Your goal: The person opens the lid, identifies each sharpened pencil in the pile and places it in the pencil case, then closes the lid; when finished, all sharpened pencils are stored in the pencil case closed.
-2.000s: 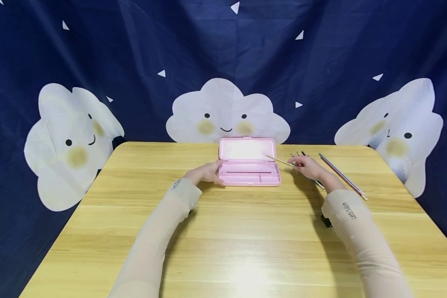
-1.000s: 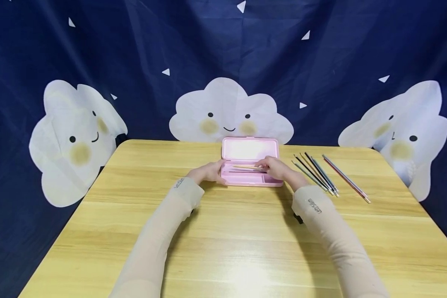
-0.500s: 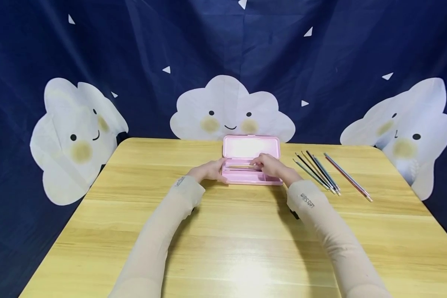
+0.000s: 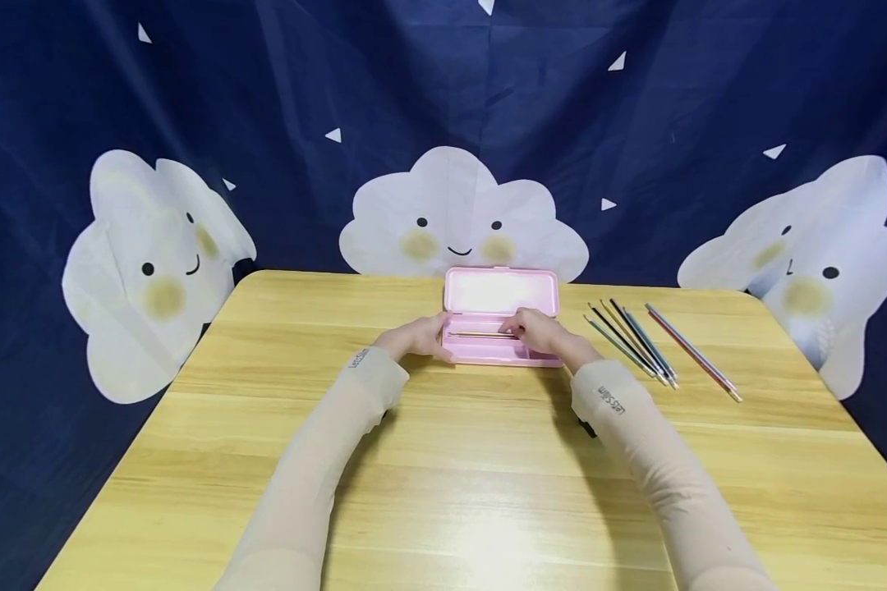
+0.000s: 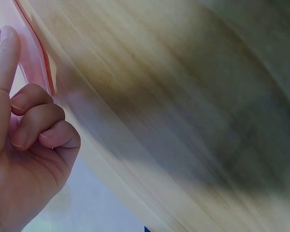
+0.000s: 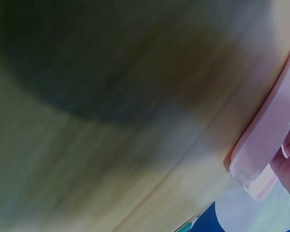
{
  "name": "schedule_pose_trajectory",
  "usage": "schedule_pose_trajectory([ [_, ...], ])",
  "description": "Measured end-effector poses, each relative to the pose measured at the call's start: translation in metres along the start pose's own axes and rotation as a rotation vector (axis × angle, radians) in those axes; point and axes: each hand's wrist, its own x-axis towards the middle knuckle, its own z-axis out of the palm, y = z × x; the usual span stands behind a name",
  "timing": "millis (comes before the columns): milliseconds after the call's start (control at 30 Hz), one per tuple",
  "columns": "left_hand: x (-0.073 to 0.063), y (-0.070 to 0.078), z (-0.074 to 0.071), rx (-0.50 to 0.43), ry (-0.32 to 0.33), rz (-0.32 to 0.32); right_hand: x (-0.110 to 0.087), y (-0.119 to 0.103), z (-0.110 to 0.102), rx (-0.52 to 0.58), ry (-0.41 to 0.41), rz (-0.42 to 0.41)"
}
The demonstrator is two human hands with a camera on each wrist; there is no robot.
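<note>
A pink pencil case (image 4: 484, 353) stands with its lid (image 4: 501, 290) raised at the far side of the table. My left hand (image 4: 420, 337) holds its left end; in the left wrist view the thumb (image 5: 6, 58) lies along the case and the other fingers are curled. My right hand (image 4: 535, 330) reaches over the right part of the case, fingertips at a pencil (image 4: 475, 335) that lies lengthwise in the long rear compartment. The right wrist view shows the case's side wall (image 6: 270, 125), with the right hand's fingers partly hidden behind it.
Right of the case several dark pencils (image 4: 636, 343) lie fanned on the wooden table (image 4: 443, 460). Farther right, a blue and a red pencil (image 4: 691, 351) lie side by side. A dark blue curtain (image 4: 281, 98) with clouds hangs behind the table.
My right hand has carried the pencil left from beside the dark pencils into the case, and the pencil now sits lower in the rear compartment. My left hand has stayed on the case.
</note>
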Motion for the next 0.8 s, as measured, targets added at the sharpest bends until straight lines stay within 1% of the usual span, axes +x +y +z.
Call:
schedule_pose_trajectory([
  [100,0.001,0.001,0.0,0.002,0.001,0.002,-0.002,0.002,0.0,0.035,0.015,0.013],
  [267,0.0,-0.001,0.001,-0.017,0.006,0.0,-0.003,0.004,-0.001,0.069,0.036,0.011],
  [400,-0.001,-0.002,0.002,-0.027,0.008,-0.007,-0.006,0.005,-0.004,0.089,0.067,-0.026],
  [500,-0.002,-0.001,0.002,-0.033,0.004,-0.009,-0.01,0.008,-0.006,0.089,0.085,-0.047],
  [800,0.001,0.001,0.002,-0.036,0.001,-0.011,-0.031,0.023,-0.022,0.139,0.121,-0.02],
])
